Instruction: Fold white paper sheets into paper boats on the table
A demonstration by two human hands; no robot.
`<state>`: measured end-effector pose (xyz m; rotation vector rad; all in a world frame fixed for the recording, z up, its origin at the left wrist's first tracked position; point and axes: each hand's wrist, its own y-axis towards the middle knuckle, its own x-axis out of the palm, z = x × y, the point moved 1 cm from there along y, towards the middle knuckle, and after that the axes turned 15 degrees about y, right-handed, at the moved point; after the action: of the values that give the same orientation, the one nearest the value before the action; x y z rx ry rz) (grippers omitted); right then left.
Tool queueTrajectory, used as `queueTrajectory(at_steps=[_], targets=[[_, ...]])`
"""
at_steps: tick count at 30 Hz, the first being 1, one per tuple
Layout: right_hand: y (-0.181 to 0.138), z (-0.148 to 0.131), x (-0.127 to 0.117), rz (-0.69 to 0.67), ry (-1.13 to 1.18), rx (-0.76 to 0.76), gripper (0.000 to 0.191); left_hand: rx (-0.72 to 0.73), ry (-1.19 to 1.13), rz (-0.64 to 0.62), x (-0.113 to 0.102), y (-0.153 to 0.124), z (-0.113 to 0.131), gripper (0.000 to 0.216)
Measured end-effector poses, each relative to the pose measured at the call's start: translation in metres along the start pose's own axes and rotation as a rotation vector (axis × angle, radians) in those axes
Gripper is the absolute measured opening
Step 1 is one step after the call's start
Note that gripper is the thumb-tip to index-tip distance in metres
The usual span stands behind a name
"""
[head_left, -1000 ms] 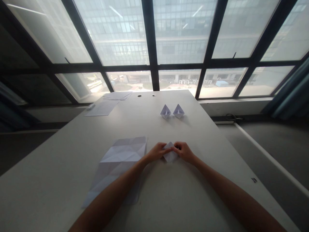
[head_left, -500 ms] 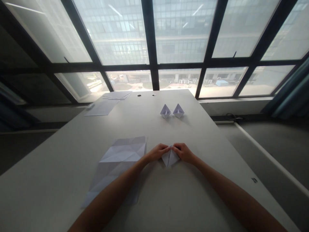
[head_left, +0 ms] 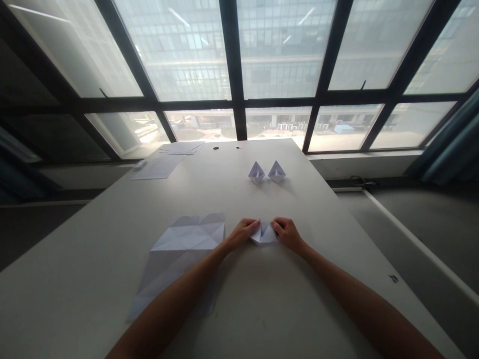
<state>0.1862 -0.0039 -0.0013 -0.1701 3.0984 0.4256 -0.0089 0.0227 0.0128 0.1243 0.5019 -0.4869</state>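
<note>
Between my two hands is a small piece of folded white paper (head_left: 264, 236), its two upper points parted with a V-shaped gap in the middle. My left hand (head_left: 244, 232) pinches its left point, fingers closed. On the other side my right hand (head_left: 288, 233) is closed on the right point. Farther up the table stand two folded paper boats (head_left: 256, 173), side by side, each with a peak in the centre. A large creased sheet of paper (head_left: 183, 249) lies to the left, partly covered by my left forearm.
The white table (head_left: 254, 309) runs away toward a wall of windows. More paper sheets (head_left: 155, 168) lie at its far left corner. A small dark mark (head_left: 393, 278) is near the right edge. A blue curtain (head_left: 441, 139) hangs at the right.
My hands have moved slightly apart, pulling the folded paper's top points away from each other. It has changed from a flat diamond to an opened, shorter shape. The boats have not moved.
</note>
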Motion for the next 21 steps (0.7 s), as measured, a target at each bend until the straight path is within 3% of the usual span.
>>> queueTrajectory(at_steps=[6, 11, 18, 21], targets=[[0.003, -0.002, -0.005, 0.255, 0.025, -0.059, 0.037, -0.078, -0.19, 0.321, -0.003, 0.0, -0.001, 0.059], [0.005, 0.001, -0.01, 0.409, 0.017, -0.087, 0.037, -0.138, -0.416, 0.426, -0.003, 0.005, -0.012, 0.068], [0.008, 0.008, -0.011, 0.466, 0.159, -0.065, 0.032, -0.167, -0.659, 0.609, -0.008, 0.014, -0.027, 0.051], [0.008, 0.011, -0.009, 0.445, 0.201, -0.064, 0.028, -0.151, -0.754, 0.598, -0.01, 0.016, -0.028, 0.043]])
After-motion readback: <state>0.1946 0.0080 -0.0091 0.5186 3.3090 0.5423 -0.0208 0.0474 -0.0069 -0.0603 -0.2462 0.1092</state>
